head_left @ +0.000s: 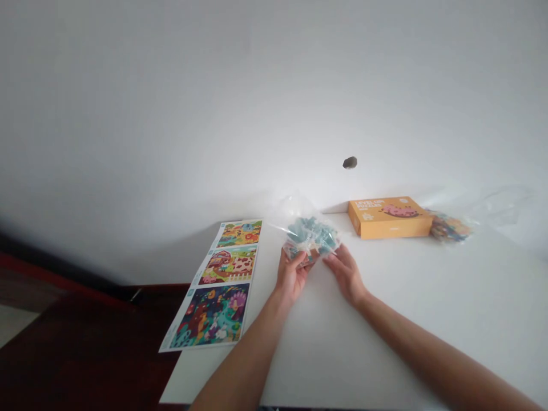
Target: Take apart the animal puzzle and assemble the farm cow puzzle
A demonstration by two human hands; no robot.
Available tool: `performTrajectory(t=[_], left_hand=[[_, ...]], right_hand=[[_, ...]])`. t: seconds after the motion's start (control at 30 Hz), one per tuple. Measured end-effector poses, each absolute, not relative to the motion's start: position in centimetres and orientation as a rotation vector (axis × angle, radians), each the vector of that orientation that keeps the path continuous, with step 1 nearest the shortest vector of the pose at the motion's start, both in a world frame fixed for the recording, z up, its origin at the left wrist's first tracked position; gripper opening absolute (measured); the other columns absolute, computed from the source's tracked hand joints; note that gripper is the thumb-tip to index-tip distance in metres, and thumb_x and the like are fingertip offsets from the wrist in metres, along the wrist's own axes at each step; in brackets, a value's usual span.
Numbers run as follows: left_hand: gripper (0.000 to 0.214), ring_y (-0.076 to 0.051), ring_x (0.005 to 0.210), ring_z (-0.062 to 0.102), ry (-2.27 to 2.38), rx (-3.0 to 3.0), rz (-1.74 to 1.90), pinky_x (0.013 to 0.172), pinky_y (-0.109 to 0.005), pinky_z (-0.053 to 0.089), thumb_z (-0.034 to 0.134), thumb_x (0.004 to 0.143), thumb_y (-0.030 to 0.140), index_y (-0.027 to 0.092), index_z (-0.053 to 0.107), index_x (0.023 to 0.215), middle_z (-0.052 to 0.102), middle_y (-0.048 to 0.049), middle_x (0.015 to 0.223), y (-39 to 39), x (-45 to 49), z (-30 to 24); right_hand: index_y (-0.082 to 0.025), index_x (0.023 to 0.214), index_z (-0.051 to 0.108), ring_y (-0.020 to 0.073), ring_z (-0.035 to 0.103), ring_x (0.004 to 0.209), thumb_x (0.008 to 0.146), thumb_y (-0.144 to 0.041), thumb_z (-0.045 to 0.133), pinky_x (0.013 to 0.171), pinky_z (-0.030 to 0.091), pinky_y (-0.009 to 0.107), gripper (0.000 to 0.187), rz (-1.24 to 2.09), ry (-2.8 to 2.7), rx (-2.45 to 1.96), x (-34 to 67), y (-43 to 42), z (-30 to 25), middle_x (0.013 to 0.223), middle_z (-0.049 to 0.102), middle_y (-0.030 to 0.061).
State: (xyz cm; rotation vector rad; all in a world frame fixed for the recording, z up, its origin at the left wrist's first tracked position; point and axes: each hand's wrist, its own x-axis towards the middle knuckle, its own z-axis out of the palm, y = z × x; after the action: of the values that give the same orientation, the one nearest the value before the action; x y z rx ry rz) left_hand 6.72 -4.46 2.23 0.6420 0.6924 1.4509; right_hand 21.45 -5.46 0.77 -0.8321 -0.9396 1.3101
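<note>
My left hand (293, 277) and my right hand (346, 275) hold a clear plastic bag of teal puzzle pieces (310, 235) just above the white table (428, 325). The left hand grips the bag's lower edge, and the right fingertips pinch its lower right corner. Loose plastic rises from the bag's top. To the left of my left hand lie three illustrated puzzle picture sheets (210, 315) in a column. Beyond my right hand stands a closed orange puzzle box (389, 218), with a second bag of multicoloured pieces (449, 226) to its right.
A white wall (274, 97) rises behind the table, with a small dark mark (350, 162) on it. Thin clear plastic wrap (500, 206) lies at the far right. A dark red floor (85, 354) lies beyond the table's left edge.
</note>
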Motion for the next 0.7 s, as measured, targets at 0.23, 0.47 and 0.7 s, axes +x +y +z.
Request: performTrajectory(t=[0.23, 0.47, 0.7], left_hand=[[0.079, -0.028, 0.121, 0.058, 0.844, 1.131, 1.433, 0.103, -0.041, 0.047, 0.088, 0.060, 0.024, 0.020, 0.051, 0.129, 0.064, -0.0118, 0.126, -5.1, 8.1, 0.9], [0.076, -0.027, 0.120, 0.060, 0.849, 0.939, 1.547, 0.107, -0.042, 0.043, 0.080, 0.074, 0.035, 0.023, 0.043, 0.140, 0.067, -0.0131, 0.124, -4.2, 5.8, 1.9], [0.054, -0.026, 0.104, 0.069, 0.920, 0.739, 1.481, 0.083, -0.039, 0.056, 0.076, 0.076, 0.039, 0.025, 0.056, 0.125, 0.065, -0.0122, 0.126, -2.0, 2.1, 2.6]], right_hand=[[-0.021, 0.082, 0.050, 0.0089, 0.042, 0.051, 0.075, -0.042, 0.074, 0.049, 0.037, 0.023, 0.033, 1.357, -0.869, -0.719, 23.0, -3.5, 0.9, 0.063, 0.047, -0.0058], [-0.020, 0.080, 0.050, 0.0062, 0.032, 0.046, 0.072, -0.045, 0.077, 0.044, 0.025, 0.020, 0.038, 1.333, -1.061, -0.878, 25.8, -2.4, 1.4, 0.057, 0.042, -0.0083], [-0.018, 0.074, 0.052, 0.0080, 0.038, 0.047, 0.070, -0.055, 0.076, 0.045, 0.027, 0.022, 0.044, 1.230, -1.155, -1.057, 28.0, -2.4, 1.6, 0.055, 0.046, -0.0063]])
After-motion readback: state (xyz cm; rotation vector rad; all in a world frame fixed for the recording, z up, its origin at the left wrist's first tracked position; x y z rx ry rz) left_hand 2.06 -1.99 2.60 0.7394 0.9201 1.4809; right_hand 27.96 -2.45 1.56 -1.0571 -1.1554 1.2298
